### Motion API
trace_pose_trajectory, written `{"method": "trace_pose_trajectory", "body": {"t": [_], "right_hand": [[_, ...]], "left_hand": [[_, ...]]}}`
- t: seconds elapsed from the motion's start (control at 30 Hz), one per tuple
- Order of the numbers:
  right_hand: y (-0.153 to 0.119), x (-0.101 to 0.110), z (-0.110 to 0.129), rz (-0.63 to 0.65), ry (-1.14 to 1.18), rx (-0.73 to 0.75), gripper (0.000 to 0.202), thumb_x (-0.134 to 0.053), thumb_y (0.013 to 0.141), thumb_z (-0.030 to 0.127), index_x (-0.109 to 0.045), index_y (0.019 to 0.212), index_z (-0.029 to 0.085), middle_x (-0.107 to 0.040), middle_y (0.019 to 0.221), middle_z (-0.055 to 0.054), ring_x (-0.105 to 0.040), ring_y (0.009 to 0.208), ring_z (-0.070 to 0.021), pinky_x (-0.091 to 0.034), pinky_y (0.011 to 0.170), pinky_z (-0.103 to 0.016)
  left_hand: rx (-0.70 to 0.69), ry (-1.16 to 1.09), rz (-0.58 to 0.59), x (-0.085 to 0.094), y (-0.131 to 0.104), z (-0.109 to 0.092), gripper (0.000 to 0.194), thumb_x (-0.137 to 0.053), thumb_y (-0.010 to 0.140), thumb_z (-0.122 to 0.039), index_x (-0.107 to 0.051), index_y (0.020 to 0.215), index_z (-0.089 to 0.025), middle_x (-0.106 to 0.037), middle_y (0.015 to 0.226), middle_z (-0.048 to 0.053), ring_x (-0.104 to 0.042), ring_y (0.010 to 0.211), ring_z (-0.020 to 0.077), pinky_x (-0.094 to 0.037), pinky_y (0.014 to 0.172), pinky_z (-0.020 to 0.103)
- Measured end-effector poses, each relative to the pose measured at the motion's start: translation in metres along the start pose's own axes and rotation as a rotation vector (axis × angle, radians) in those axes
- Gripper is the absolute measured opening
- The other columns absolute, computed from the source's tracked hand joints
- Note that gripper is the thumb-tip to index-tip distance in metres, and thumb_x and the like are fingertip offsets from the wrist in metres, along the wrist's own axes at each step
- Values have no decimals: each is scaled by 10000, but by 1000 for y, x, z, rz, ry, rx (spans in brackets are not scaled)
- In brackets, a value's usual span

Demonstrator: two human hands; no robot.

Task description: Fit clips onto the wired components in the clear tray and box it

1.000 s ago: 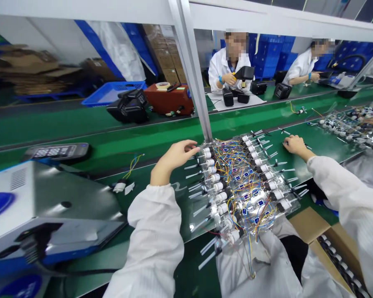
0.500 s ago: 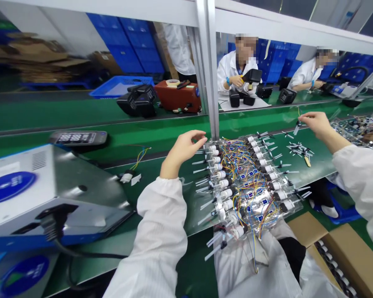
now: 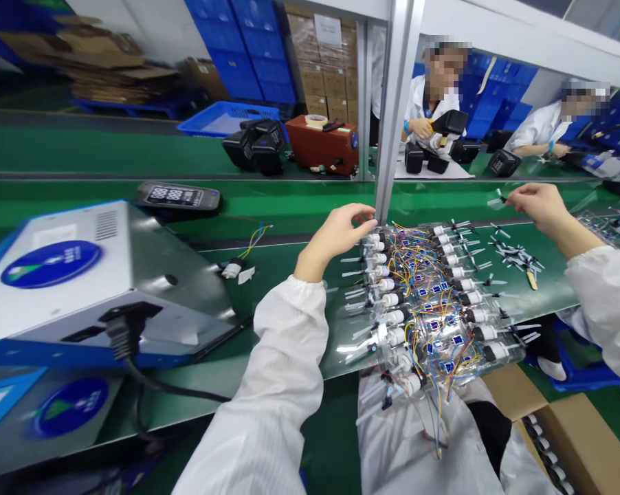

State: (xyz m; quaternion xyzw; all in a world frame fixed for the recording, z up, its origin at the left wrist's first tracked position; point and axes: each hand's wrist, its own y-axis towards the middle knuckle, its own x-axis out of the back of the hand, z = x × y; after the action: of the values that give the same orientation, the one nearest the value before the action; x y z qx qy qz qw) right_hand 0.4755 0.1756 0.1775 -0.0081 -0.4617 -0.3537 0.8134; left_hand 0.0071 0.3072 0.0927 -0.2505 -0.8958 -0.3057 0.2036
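Observation:
My left hand is at the far left corner of a tray-like clear plastic sheet of parts, its curved fingers and thumb a little apart beside the end of a white cylindrical motor. Nothing shows between them. Two rows of these motors lie on the clear plastic, with coloured wires and small dark blue squares between the rows. Pale blades on black hubs stick out at the outer ends. My right hand, closed in a pinch, holds a small bladed propeller above a pile of loose propellers.
A metal-cased machine with a black power cable stands left. Behind it lies a black display unit. A metal post rises behind the motors. An open carton is at lower right. Two co-workers sit opposite.
The view has swung left, so things appear farther right. My right hand still holds a propeller, now turned with its blades pointing left. My left hand is closer to the motor row's far end.

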Motion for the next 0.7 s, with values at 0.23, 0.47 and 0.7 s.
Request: {"method": "trace_pose_trajectory", "body": {"t": [0.23,0.47,0.7], "right_hand": [[-80,-87,136,626,841,100,221,-874,745,249,-672,784,167,-736,762,-57,-531,549,-75,-419,506,-223],[-98,-194,192,842,1017,150,337,-862,795,435,-652,848,177,-734,814,-34,-624,651,-106,-546,639,-268],[-83,-263,152,545,283,638,164,-625,961,277,-724,874,179,-702,833,-60,-624,812,-198,-518,835,-361]], "left_hand": [[-67,-334,-42,-20,4,-19,736,-872,793,-364,-601,1467,-246,-615,1476,143,-670,1247,310,-571,962,390],[12,-313,-142,-20,11,23,386,-834,835,-369,-810,1150,-148,-786,1157,130,-733,1100,285,-565,1018,405],[198,-278,-216,-39,15,86,334,-701,904,-390,-792,1061,-110,-797,956,126,-759,801,223,-591,829,348]]}}
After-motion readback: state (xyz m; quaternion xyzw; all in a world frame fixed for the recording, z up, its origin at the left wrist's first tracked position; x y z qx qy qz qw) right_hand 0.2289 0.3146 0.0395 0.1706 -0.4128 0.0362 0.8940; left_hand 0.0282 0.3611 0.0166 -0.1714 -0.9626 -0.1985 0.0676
